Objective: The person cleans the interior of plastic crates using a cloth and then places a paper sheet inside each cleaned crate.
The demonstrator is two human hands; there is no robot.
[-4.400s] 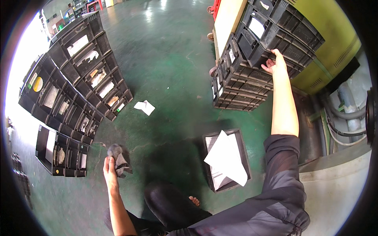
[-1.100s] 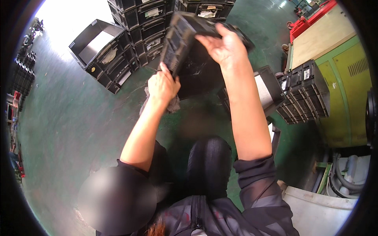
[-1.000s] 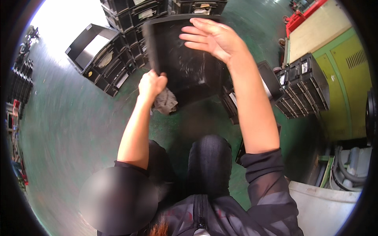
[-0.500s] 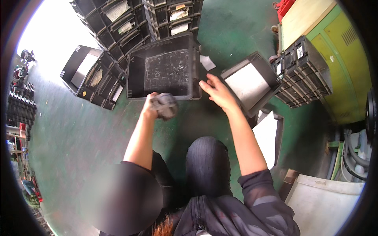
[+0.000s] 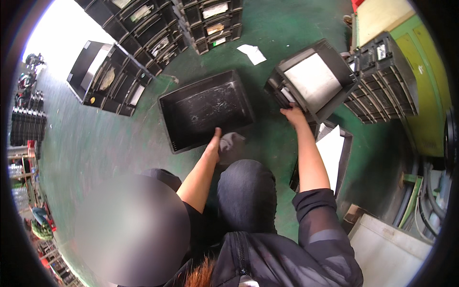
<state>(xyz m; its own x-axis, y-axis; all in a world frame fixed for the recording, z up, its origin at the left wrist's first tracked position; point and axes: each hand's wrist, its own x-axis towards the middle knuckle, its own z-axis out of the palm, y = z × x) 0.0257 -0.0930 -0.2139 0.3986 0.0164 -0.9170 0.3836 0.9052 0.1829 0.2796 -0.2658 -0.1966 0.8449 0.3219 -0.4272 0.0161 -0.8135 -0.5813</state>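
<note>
I see my left hand (image 5: pixel 213 143) closed around a crumpled grey rag (image 5: pixel 231 143), holding it against the near rim of an empty black crate (image 5: pixel 205 110) that lies flat on the green floor (image 5: pixel 119 138) straight ahead of my knees. The crate is a shallow rectangular tray with low walls and rounded corners; its inside bottom is dull black, scuffed and speckled with pale smears and dust, heaviest toward the middle and far right.

My right hand (image 5: pixel 292 115) is stretched out to the right, fingers curled over the near edge of a second black crate (image 5: pixel 313 81), which is tipped up on its side and carries a large white sheet across its open face. That crate sits just right of the flat one, with a small gap between them.

Near my right knee another dark crate (image 5: pixel 344 158) stands on the floor with a white sheet in it. Further right is a stack of ribbed black crates (image 5: pixel 382 81) beside a green cabinet (image 5: pixel 425 95). Rows of more black crates (image 5: pixel 143 33) line the far left, and a scrap of white paper (image 5: pixel 252 53) lies on the floor beyond the flat crate.
</note>
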